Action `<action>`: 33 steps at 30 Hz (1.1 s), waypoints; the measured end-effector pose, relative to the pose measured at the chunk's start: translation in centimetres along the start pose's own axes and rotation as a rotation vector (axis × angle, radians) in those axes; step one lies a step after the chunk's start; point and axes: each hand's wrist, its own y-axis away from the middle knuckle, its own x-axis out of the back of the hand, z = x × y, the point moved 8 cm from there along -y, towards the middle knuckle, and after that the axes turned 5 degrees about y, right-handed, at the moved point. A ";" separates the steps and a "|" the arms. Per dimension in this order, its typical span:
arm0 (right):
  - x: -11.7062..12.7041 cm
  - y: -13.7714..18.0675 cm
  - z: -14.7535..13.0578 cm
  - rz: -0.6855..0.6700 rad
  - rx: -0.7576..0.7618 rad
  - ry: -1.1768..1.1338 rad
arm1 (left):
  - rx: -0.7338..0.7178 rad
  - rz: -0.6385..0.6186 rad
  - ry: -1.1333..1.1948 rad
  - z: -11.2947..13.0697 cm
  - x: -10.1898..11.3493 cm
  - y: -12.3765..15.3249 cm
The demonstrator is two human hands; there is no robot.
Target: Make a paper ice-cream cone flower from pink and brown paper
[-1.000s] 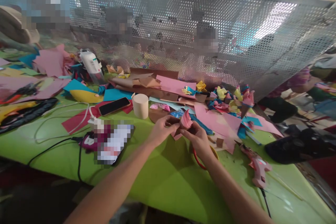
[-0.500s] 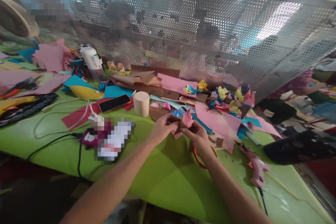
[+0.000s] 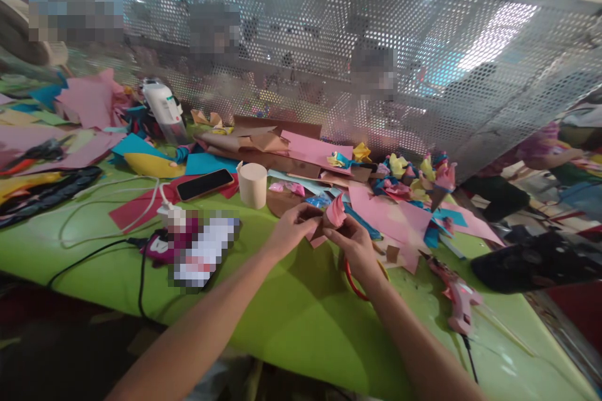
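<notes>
Between my two hands is a small paper cone with a pink swirled paper top, its brown lower part mostly covered by fingers. My left hand pinches the cone's brown side from the left, fingers curled. From the right, my right hand closes on it just below the pink swirl, thumb towards the front. A red and yellow loop lies on the table beneath my right wrist, partly hidden. Similar paper cones with pink and yellow tops stand in a cluster behind, to the right.
A pink glue gun with its cord lies at the right, near a black object. Left of my hands are a beige cup-like cylinder, a dark phone and a second phone. Coloured paper sheets spread along a perforated metal screen.
</notes>
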 end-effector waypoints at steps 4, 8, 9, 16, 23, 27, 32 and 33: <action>0.3 -0.3 0.0 0.014 0.043 0.024 | -0.044 -0.056 -0.060 0.5 -0.5 0.2; 0.3 -0.3 -0.1 0.016 0.107 0.116 | -0.061 -0.050 -0.115 0.6 -0.6 0.3; 0.3 -0.3 -0.2 0.023 0.124 0.146 | -0.055 -0.045 -0.120 0.5 -0.6 0.3; 0.0 -0.2 0.2 0.004 0.086 0.127 | -0.076 -0.018 -0.097 0.6 -0.3 0.1; 0.1 -0.2 0.4 0.031 0.071 0.083 | -0.112 -0.046 -0.136 0.7 -0.5 0.3; 0.1 -0.2 0.3 0.030 0.153 0.170 | -0.177 0.000 -0.256 0.8 -0.7 0.4; 0.2 0.1 0.0 0.053 0.200 0.308 | -0.195 0.045 -0.322 1.0 -0.8 0.6; 0.1 0.1 -0.1 0.052 0.200 0.330 | -0.188 0.051 -0.314 0.9 -0.7 0.6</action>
